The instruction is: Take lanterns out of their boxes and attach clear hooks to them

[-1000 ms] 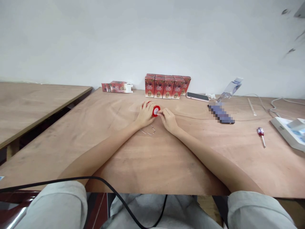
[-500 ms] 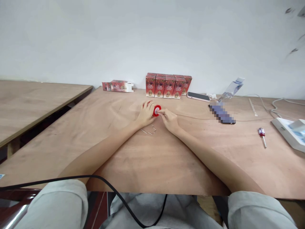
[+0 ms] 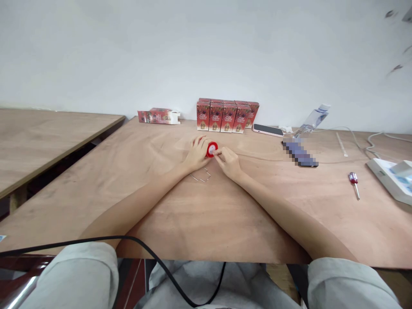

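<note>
Both hands meet at the middle of the table (image 3: 167, 214), on one small round red part (image 3: 211, 149) with a pale centre. The left hand (image 3: 197, 156) cups it from the left side, fingers closed around its rim. The right hand (image 3: 229, 162) has its fingertips pinched against the right edge of the pale centre; whether something thin sits between those fingertips is too small to tell.

Progress, as a judgement: the red part is being worked on, not set aside. One bent wire piece (image 3: 201, 176) lies loose on the table just in front of the hands, untouched, so it seems not yet fitted.

Count:
- Upright red boxes (image 3: 225, 116) in a row at the wall: five fronts visible.
- One red box lying flat (image 3: 157, 116) with an open flap, left of the row.
- One screwdriver (image 3: 354, 182) with a red handle, well apart at right.
- One phone (image 3: 268, 129) just beside the row.
- One plastic bottle (image 3: 313, 118), tilted.
</note>
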